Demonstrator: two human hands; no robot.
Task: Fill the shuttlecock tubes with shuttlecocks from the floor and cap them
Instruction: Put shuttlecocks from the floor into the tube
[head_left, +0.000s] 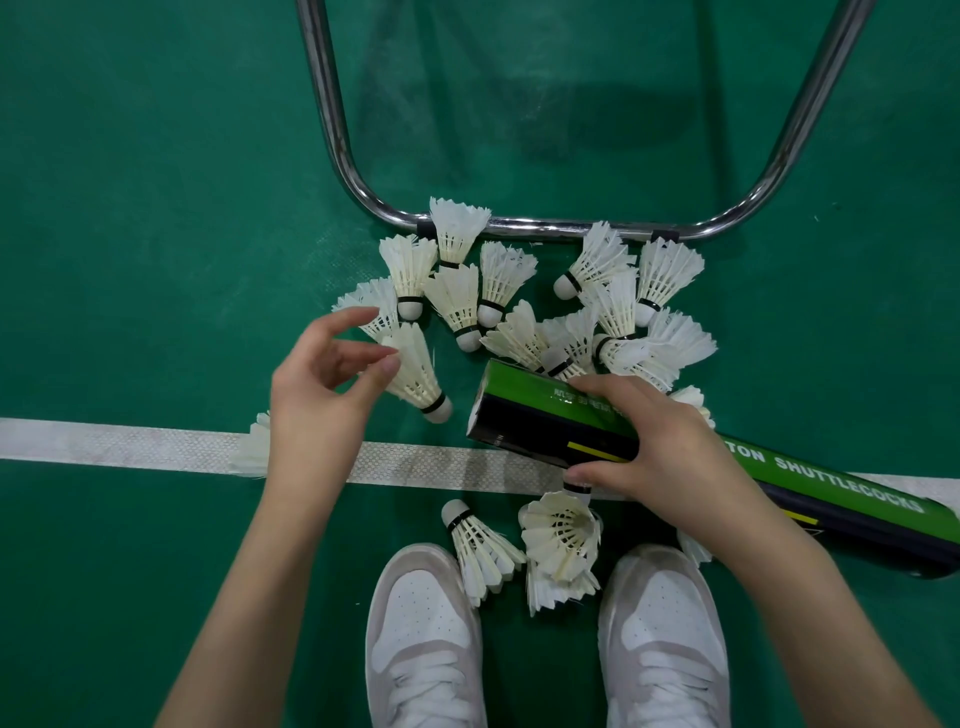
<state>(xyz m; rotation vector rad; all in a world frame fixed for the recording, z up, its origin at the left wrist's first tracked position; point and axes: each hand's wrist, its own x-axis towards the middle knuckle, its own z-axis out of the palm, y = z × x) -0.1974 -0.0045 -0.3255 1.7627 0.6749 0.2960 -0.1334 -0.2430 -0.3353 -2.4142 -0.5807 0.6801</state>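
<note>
Many white shuttlecocks (511, 291) lie scattered on the green floor (156, 208) by a chrome frame (519, 226). The right hand (649, 447) grips a green-and-black tube (545, 415) lettered "SHUTTLECOCKS", held just above the white line (130, 441). The left hand (322, 395), fingers loosely curled, touches one shuttlecock (418, 376).

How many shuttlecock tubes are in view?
1: the green and black tube slants across the white line, gripped by the right hand. Others may be out of frame.
</note>
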